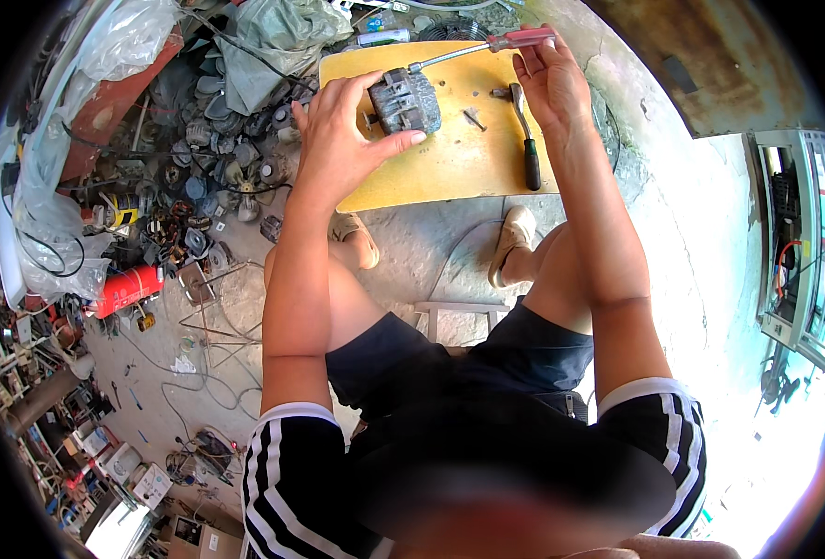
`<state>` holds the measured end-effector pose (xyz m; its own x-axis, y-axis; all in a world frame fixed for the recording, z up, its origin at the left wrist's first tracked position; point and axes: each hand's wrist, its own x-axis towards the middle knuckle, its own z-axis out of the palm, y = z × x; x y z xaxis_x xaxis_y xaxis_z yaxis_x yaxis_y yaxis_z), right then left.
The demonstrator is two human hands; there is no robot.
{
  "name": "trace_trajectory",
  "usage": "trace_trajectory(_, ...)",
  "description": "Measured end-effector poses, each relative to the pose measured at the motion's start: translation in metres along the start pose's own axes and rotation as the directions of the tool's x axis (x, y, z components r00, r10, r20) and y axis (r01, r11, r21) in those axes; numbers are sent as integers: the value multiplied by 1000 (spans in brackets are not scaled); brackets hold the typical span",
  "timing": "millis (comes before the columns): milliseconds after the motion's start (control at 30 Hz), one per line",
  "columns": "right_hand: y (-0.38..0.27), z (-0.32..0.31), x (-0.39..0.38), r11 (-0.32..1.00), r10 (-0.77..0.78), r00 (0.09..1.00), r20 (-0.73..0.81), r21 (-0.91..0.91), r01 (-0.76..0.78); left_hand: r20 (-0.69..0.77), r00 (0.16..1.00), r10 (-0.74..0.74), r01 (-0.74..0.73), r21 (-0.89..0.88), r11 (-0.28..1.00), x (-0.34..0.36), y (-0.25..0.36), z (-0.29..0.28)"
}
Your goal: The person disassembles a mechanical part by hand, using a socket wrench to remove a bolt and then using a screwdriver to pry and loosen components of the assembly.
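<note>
On a yellow board (473, 168) lies a grey, box-like metal motor part (405, 101) with slots and ridges. My left hand (342, 130) grips it, thumb along the near side and fingers over the far left. A screwdriver (515, 39) with a clear red handle is in my right hand (557, 84), fingers closed round the handle end. Its long shaft slants left, and the tip meets the far edge of the part. To the right rests a second tool with a black-green handle (531, 166) and a metal shaft. A small metal piece (474, 119) lies mid-board.
Left of the board is a heap of motor parts (217, 149) with plastic bags (277, 56) and cables. A red cylinder (128, 291) lies on the floor farther left. A stool (459, 312) stands between my legs, and a metal-framed cabinet (790, 233) at the right.
</note>
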<state>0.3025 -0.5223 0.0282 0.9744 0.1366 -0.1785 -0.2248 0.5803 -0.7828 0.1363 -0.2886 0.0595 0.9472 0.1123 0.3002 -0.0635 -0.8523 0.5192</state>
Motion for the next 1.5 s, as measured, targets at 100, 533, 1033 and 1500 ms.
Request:
trace_trajectory(100, -2, 2, -1, 1000, 18, 1000, -14, -14, -18, 1, 1000, -4, 4, 3, 1000, 0, -2, 0)
trace_trajectory(533, -8, 25, -18, 999, 1, 999, -43, -39, -3, -11, 1000, 13, -13, -7, 1000, -1, -3, 0)
trace_trajectory(1033, -33, 0, 10, 985, -142, 990, -8, -100, 140, 14, 1000, -20, 21, -45, 999, 1, 0, -3)
trace_trajectory(1500, -33, 38, -52, 346, -541, 597, 593, -490, 800, 59, 998, 32, -22, -160, 987, 6, -8, -1)
